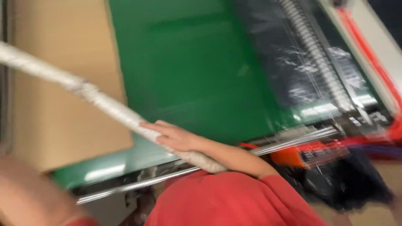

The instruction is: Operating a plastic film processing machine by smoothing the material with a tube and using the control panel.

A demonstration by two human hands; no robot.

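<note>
The picture is motion-blurred. A long white wrapped rod (100, 100) slants from the upper left edge down to the middle. My right hand (173, 136) lies along its lower part, fingers stretched over the rod, which runs on under my forearm. My red sleeve (234, 201) fills the bottom middle. A blurred bare forearm (29, 192) at the bottom left runs off the left edge; its hand is out of the picture.
A green belt surface (184, 62) lies behind the rod, with a brown cardboard box (54, 83) on its left. Shiny metal rails (293, 140) edge the belt in front. An orange part (310, 152), a ribbed silver hose (314, 50) and black film (272, 50) lie to the right.
</note>
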